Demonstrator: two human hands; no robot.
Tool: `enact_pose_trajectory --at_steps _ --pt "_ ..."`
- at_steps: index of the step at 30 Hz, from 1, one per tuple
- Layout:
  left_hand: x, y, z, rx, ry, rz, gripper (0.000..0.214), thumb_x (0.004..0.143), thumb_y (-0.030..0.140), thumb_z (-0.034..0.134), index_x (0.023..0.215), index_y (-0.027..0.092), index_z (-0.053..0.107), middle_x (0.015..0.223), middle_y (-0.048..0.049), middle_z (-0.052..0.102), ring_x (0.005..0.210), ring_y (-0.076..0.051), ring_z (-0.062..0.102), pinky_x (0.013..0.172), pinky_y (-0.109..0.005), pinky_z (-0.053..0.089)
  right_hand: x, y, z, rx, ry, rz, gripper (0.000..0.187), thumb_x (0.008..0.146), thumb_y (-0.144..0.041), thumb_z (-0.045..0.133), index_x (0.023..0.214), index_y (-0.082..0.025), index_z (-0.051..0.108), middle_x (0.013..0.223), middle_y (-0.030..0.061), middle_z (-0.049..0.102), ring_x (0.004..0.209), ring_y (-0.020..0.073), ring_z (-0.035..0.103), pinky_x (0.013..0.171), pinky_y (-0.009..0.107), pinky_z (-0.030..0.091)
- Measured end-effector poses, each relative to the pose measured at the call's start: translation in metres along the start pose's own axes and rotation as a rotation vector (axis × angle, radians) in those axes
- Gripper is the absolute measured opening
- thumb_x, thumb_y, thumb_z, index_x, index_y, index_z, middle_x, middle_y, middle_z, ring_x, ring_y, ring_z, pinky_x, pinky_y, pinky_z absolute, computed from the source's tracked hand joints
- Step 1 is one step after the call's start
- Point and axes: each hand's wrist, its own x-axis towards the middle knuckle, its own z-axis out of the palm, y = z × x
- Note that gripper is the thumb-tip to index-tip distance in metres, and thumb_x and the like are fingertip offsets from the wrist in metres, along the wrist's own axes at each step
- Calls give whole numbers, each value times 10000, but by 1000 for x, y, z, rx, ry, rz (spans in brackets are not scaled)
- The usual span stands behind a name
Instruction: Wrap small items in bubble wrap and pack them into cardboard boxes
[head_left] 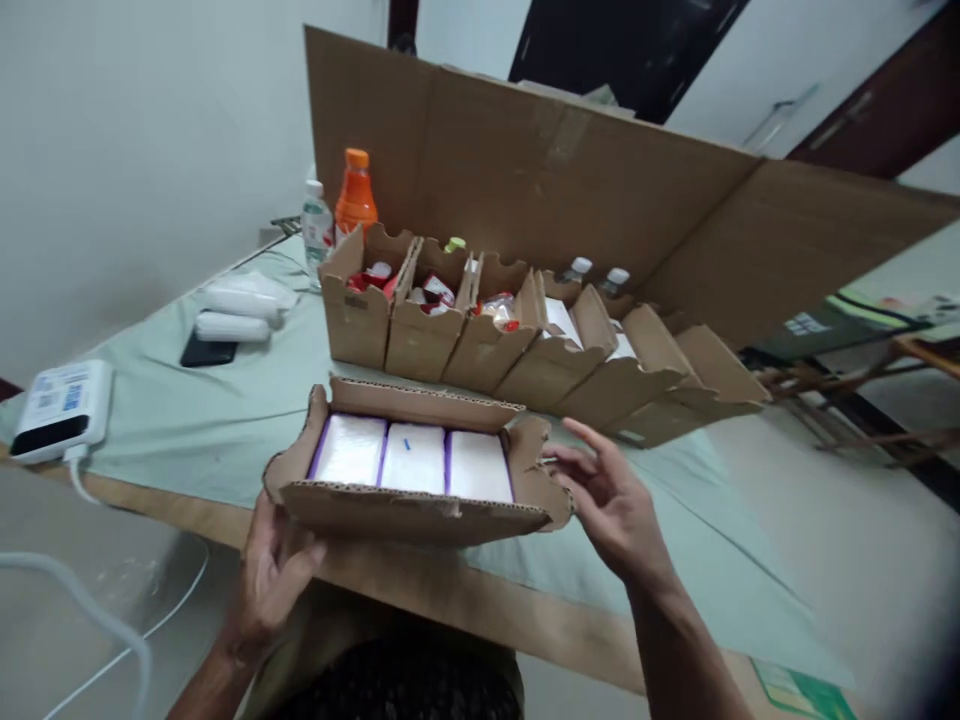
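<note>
A long open cardboard box (420, 515) is at the near edge of the table, between my two hands. Three white packs with purple edges, which look like tissue packs (415, 458), lie side by side in it, with a small blue mark on the middle one. My left hand (274, 575) grips the box's near left corner, its fingers partly hidden behind the cardboard and its thumb toward the front. At the right end, my right hand (611, 500) curls its fingers around the notched end wall.
Behind stands a row of cardboard bins (480, 345) holding packaged goods. An orange bottle (355, 195) and a clear bottle (316, 235) stand at its left end, before a tall cardboard panel (555, 170). A white device (64, 410) with a cable and a dark phone (206, 350) lie left.
</note>
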Motion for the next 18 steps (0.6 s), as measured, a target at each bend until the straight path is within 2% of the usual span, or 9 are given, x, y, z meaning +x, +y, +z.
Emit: enact_pose_trajectory --at_steps 2,4,6,8,11,14,16,18 --pt "-7 1 1 32 -27 -22 741 841 467 698 1517 280 459 1431 -98 613 1427 -342 499 1247 -515 329 -26 16 4 27 -137 30 699 856 -405 719 1496 -248 487 1360 148 688 1206 290 687 990 452 581" --pt "-12 -3 0 83 -41 -48 713 838 458 712 1485 254 493 1375 -106 646 1376 -344 548 1223 -514 369 -47 25 21 11 -250 43 752 805 -458 781 1477 -245 518 1446 164 623 1327 346 602 1060 526 537" --pt "-11 -9 3 105 -46 -56 717 834 451 722 1477 236 488 1342 -110 661 1324 -338 591 1169 -489 442 -58 29 43 -20 -240 26 730 799 -499 783 1441 -243 548 1384 165 654 1306 374 604 1063 572 525" --pt "-3 -12 14 101 -29 -23 694 839 452 707 1459 231 487 1306 -105 673 1271 -326 626 1095 -450 513 -58 31 59 -68 -144 1 634 835 -510 733 1386 -237 579 1250 160 706 1226 381 642 1034 585 532" --pt "25 -4 53 124 -65 70 606 849 432 667 1385 195 514 1219 -112 692 1144 -310 677 993 -440 567 -42 41 57 -145 26 28 463 854 -527 665 1183 -202 652 1056 153 744 1012 362 706 911 539 579" --pt "65 14 104 167 -247 193 695 838 389 625 1462 153 433 1314 -156 661 1191 -317 650 1036 -486 538 -18 58 35 -220 192 136 431 814 -591 649 988 -197 651 906 131 748 840 324 712 745 454 592" --pt "87 20 132 196 -291 226 757 814 362 648 1509 175 411 1378 -146 644 1259 -310 621 1088 -486 505 -9 72 24 -260 248 190 478 798 -614 641 1028 -195 636 930 127 752 824 314 717 681 416 580" --pt "99 19 145 248 -301 254 819 791 336 678 1543 187 390 1498 -154 564 1382 -315 535 1166 -497 433 -11 87 21 -284 220 215 573 820 -604 602 1201 -177 603 1079 152 747 838 308 728 657 409 580"
